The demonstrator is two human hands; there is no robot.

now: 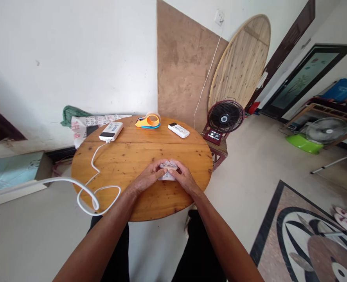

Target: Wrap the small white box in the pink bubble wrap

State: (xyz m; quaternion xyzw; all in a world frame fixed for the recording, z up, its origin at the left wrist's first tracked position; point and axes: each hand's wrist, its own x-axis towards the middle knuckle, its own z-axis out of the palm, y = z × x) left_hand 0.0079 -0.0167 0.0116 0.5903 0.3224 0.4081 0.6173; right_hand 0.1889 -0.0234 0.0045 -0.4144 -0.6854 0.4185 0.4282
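Note:
Near the front of the round wooden table [132,152], a small whitish package [168,176] lies between my two hands. Its wrapping looks clear and crinkled, like bubble wrap, and I cannot make out what is inside. My left hand [150,175] grips its left side, with the thumb on top. From the other side my right hand [185,178] holds it the same way, the thumbs nearly meeting. Some fingers are hidden behind the package. Beyond my hands sit an orange and blue tape dispenser [148,121] and a white power bank [178,130].
Another white power bank [111,131] stands at the table's back left. Its white cable [94,162] loops over the left edge. A dark red fan [225,117] on a stool is close to the table's right. The white wall [103,58] runs behind.

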